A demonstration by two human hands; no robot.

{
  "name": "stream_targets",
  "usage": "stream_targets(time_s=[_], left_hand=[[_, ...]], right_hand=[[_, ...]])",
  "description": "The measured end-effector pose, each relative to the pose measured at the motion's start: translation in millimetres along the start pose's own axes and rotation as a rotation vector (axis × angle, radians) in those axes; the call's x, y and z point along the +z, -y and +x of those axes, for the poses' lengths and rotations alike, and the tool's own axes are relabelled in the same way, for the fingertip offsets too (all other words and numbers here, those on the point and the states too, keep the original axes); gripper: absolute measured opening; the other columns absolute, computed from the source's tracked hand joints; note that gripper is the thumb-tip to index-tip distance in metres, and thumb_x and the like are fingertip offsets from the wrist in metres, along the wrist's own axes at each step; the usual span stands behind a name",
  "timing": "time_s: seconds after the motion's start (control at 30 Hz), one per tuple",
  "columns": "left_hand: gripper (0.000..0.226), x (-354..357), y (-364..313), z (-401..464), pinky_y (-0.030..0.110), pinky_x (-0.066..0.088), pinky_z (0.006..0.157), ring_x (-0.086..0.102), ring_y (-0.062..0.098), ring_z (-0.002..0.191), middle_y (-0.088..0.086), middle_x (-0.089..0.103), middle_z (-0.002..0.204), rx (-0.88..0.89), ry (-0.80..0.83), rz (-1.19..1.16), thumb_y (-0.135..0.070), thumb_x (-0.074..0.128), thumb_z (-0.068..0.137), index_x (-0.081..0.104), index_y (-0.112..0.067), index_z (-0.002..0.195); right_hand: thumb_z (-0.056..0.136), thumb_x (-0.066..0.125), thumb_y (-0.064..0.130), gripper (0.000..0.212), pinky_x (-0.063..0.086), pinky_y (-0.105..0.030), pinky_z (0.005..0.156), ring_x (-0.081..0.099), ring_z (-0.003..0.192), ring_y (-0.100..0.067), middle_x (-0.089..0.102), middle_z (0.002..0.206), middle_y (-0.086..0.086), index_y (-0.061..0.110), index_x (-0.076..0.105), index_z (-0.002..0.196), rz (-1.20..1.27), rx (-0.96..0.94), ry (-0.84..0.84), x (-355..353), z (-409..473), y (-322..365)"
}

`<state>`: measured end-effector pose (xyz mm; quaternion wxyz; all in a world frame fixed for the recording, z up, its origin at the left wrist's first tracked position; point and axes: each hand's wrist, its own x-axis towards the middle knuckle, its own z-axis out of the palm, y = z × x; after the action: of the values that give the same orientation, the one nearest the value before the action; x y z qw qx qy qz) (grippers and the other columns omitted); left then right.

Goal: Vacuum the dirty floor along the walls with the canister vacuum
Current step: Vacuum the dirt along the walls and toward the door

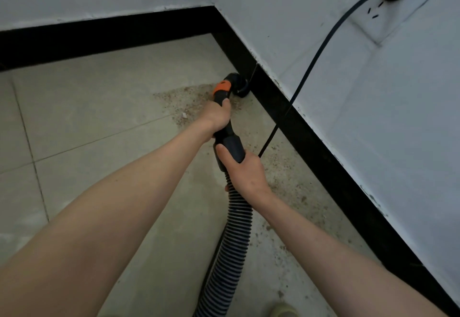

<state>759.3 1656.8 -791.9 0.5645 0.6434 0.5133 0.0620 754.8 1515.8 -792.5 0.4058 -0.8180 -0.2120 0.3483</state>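
Gripping the ribbed hose (230, 237) with my right hand (245, 173) just behind its dark cuff (230, 146), I clench my left hand (217, 117) round the handle (220, 93) ahead, whose nozzle (240, 85) beyond my fingertips meets the black baseboard (273, 97) amid brown dirt (191, 100).
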Motion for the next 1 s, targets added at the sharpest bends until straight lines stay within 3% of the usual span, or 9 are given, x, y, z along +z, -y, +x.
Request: stream_targets(time_s=[0.07, 0.17, 0.23, 0.3, 0.43, 0.6, 0.73, 1.0], left_hand=[[0.051, 0.0, -0.1, -2.8, 0.03, 0.043, 0.073, 0.054, 0.027, 0.091, 0.014, 0.058, 0.111, 0.007, -0.005, -0.027, -0.042, 0.031, 0.101, 0.047, -0.001, 0.127], [0.05, -8.5, 0.7, -8.1, 0.033, 0.044, 0.077, 0.053, 0.027, 0.091, 0.01, 0.055, 0.099, 0.006, -0.028, -0.086, -0.041, 0.03, 0.102, 0.046, -0.001, 0.126], [0.049, -21.4, 3.8, -9.0, 0.034, 0.046, 0.074, 0.054, 0.027, 0.09, 0.01, 0.055, 0.098, 0.002, -0.064, -0.128, -0.042, 0.03, 0.101, 0.046, -0.002, 0.125], [0.05, -39.0, 10.1, -9.3, 0.034, 0.046, 0.071, 0.056, 0.028, 0.093, 0.014, 0.057, 0.11, -0.013, -0.119, -0.157, -0.042, 0.031, 0.101, 0.045, -0.002, 0.128], [0.053, -78.7, 33.2, -15.0, 0.033, 0.047, 0.069, 0.057, 0.032, 0.107, 0.017, 0.056, 0.124, -0.063, -0.241, -0.202, -0.043, 0.031, 0.1, 0.042, -0.002, 0.133], [0.056, -124.3, 67.0, -36.2, 0.039, 0.05, 0.087, 0.056, 0.033, 0.109, 0.018, 0.055, 0.125, -0.135, -0.367, -0.234, -0.046, 0.03, 0.099, 0.04, -0.002, 0.134], [0.053, -138.5, 95.6, -50.7, 0.036, 0.048, 0.074, 0.056, 0.033, 0.11, 0.018, 0.055, 0.124, -0.205, -0.389, -0.259, -0.042, 0.031, 0.1, 0.04, -0.002, 0.133], [0.053, -134.6, 99.5, -58.7, 0.035, 0.046, 0.074, 0.056, 0.033, 0.11, 0.019, 0.055, 0.125, -0.245, -0.391, -0.253, -0.042, 0.03, 0.101, 0.041, 0.0, 0.133]], right_hand=[[0.086, 0.064, 0.052, 0.047, 0.058, -0.045, 0.059, 0.06, 0.058, -0.023, 0.059, 0.074, -0.005, 0.006, 0.059, 0.091, -0.012, -0.02, -0.012, -1.6, -3.2, 1.6], [0.088, 0.064, 0.05, 0.038, 0.053, -0.031, 0.048, 0.058, 0.054, -0.02, 0.059, 0.075, -0.003, 0.014, 0.053, 0.085, -0.037, -0.062, -0.001, -0.8, -7.1, 8.2], [0.088, 0.064, 0.049, 0.035, 0.055, -0.035, 0.051, 0.058, 0.054, -0.019, 0.059, 0.075, -0.003, 0.016, 0.052, 0.084, -0.04, -0.092, 0.033, 4.3, -8.3, 16.2], [0.087, 0.065, 0.049, 0.034, 0.057, -0.043, 0.058, 0.058, 0.057, -0.019, 0.059, 0.075, -0.002, 0.018, 0.051, 0.082, -0.05, -0.111, 0.076, 13.0, -9.4, 25.0], [0.086, 0.064, 0.051, 0.035, 0.055, -0.04, 0.058, 0.058, 0.054, -0.019, 0.058, 0.071, 0.0, 0.019, 0.05, 0.081, -0.124, -0.183, 0.189, 34.4, -16.2, 40.1], [0.084, 0.064, 0.056, 0.042, 0.059, -0.042, 0.063, 0.063, 0.064, -0.023, 0.063, 0.082, -0.004, 0.016, 0.053, 0.092, -0.193, -0.231, 0.309, 66.5, -34.2, 51.6], [0.084, 0.064, 0.056, 0.044, 0.059, -0.044, 0.067, 0.064, 0.067, -0.025, 0.063, 0.083, -0.005, 0.015, 0.053, 0.091, -0.218, -0.228, 0.386, 85.2, -49.9, 48.0], [0.085, 0.065, 0.054, 0.038, 0.057, -0.043, 0.068, 0.063, 0.066, -0.024, 0.062, 0.08, -0.003, 0.019, 0.049, 0.082, -0.207, -0.194, 0.412, 83.8, -54.7, 43.0]])
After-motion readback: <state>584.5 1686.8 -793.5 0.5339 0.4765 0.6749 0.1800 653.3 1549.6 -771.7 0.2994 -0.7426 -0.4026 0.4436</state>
